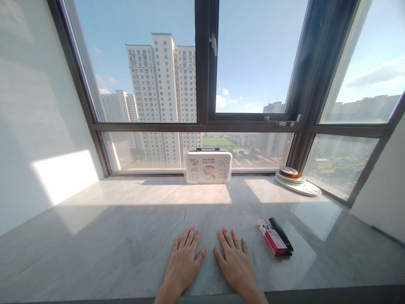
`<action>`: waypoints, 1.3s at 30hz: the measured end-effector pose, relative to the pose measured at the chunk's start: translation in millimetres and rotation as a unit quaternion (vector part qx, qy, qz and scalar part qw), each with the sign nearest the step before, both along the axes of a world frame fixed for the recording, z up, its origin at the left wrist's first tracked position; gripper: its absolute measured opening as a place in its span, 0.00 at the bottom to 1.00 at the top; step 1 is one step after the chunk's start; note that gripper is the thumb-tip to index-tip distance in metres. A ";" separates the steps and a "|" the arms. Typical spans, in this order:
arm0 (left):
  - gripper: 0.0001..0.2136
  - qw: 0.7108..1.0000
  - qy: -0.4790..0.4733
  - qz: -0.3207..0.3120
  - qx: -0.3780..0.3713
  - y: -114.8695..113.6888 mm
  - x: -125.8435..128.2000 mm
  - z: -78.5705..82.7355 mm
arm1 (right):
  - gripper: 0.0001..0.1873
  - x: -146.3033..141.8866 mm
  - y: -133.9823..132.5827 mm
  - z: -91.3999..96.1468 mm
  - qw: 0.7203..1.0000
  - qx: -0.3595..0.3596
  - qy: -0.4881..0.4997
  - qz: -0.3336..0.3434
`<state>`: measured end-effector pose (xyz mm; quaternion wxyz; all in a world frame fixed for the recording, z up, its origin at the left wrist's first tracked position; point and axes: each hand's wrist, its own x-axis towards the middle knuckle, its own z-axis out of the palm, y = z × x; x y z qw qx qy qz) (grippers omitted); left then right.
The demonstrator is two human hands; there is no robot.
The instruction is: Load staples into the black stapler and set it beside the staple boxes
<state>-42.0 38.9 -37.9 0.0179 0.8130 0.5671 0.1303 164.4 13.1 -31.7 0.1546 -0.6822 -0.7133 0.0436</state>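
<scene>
My left hand (183, 262) lies flat, palm down, on the grey marble sill (95, 249), fingers spread and holding nothing. Beside it my right hand (236, 261) rests the same way, a small gap between the two thumbs. To the right of my right hand is a small red and white box (272, 240), with a black stapler-like tool (281, 234) lying against its right side. Behind my hands, a white case (209, 168) with cartoon prints and a dark handle stands upright near the window.
At the back right corner sits a stack of round plates or discs (290, 177) on a pale oval piece (311, 189). Dark window frames (202, 126) border the sill's back, and a white wall (41, 126) closes the left side. The sill's front edge (303, 289) runs below my hands.
</scene>
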 end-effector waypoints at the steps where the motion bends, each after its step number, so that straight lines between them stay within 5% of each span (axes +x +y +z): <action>1: 0.30 1.000 -0.002 -0.001 0.000 -0.1 -0.1 0.1 | 0.33 0.2 0.1 0.0 1.000 0.001 0.000 0.000; 39: 0.37 0.999 0.004 -0.016 -0.027 -8.5 2.8 10.8 | 0.33 0.1 0.2 0.7 1.000 0.002 -0.002 0.004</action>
